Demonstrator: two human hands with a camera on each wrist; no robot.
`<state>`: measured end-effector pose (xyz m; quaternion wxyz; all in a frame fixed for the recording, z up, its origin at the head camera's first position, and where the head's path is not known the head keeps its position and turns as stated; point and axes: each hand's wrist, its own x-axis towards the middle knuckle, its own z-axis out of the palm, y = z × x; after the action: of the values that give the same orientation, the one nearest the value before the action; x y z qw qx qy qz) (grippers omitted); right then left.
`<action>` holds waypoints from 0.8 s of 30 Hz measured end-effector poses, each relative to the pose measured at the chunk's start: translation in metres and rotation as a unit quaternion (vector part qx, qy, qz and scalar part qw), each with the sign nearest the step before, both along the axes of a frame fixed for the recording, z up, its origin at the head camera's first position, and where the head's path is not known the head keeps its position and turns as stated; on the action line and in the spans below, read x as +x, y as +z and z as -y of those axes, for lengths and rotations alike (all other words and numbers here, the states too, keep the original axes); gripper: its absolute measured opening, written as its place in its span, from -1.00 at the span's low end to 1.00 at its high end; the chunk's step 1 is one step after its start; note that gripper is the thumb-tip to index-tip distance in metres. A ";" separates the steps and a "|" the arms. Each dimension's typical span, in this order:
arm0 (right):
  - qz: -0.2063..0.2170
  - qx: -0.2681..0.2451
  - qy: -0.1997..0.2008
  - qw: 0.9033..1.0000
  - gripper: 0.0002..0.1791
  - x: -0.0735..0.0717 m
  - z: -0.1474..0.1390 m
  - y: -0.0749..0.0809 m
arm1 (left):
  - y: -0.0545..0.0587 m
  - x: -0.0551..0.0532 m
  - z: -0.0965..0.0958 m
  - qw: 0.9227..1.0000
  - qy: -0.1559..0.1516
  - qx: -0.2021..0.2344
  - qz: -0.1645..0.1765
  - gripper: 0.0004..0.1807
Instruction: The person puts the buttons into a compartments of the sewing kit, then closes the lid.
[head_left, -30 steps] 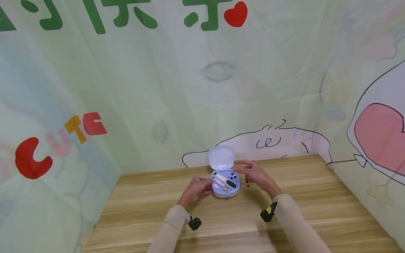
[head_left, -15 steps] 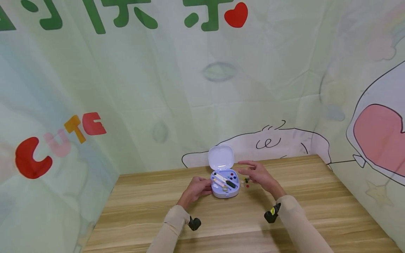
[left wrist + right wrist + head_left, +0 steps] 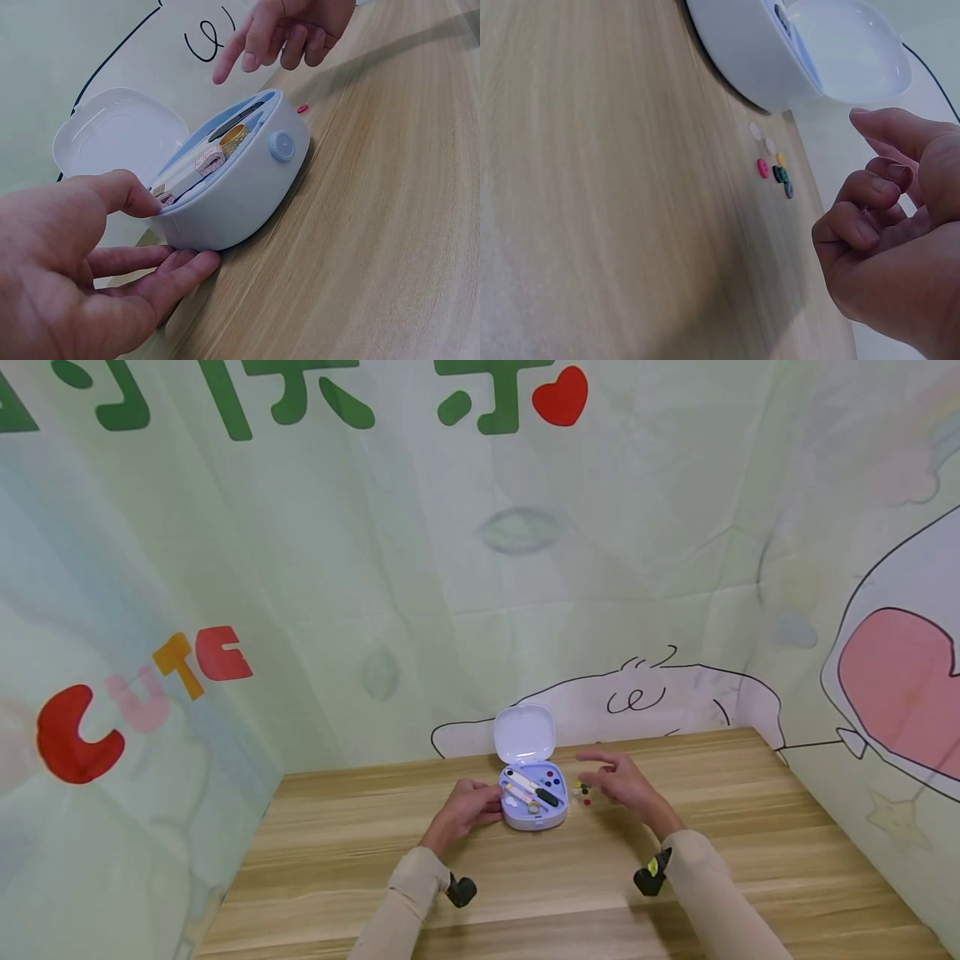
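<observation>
A pale blue sewing box stands on the table with its white lid raised behind it. My left hand holds the box's left side, thumb at the rim and fingers low against the wall. Inside lie a gold thimble, a rolled tape measure, a dark-handled tool and several small round pieces. To the right of the box hovers my right hand, index finger and thumb stretched out, the other fingers curled and nothing in them. Beneath it lie several loose buttons.
The wooden table ends at a printed cloth backdrop, close behind the raised lid. Bare wood shows in front of the box and on both sides.
My right hand has drawn away from the box's right edge, moving right over the buttons. The left hand and the box have stayed in place.
</observation>
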<state>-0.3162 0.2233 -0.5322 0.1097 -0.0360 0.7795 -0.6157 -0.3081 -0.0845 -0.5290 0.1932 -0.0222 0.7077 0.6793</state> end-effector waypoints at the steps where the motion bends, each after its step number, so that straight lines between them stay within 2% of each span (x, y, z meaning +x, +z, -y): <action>1: -0.004 0.006 0.000 1.000 -0.53 0.000 -0.001 -0.001 | 0.000 0.000 0.000 1.000 0.000 0.000 -0.001 -0.75; 16: -0.002 0.052 -0.068 0.996 -0.59 -0.002 -0.003 -0.016 | -0.004 -0.002 0.000 1.000 0.002 0.013 0.000 -0.80; 24: -0.001 0.094 -0.078 0.993 -0.67 0.001 0.000 -0.017 | -0.001 0.000 0.000 1.000 -0.001 0.009 -0.003 -0.76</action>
<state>-0.3156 0.2230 -0.5493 0.0634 0.0345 0.8344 -0.5464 -0.3081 -0.0844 -0.5305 0.1924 -0.0174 0.7019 0.6856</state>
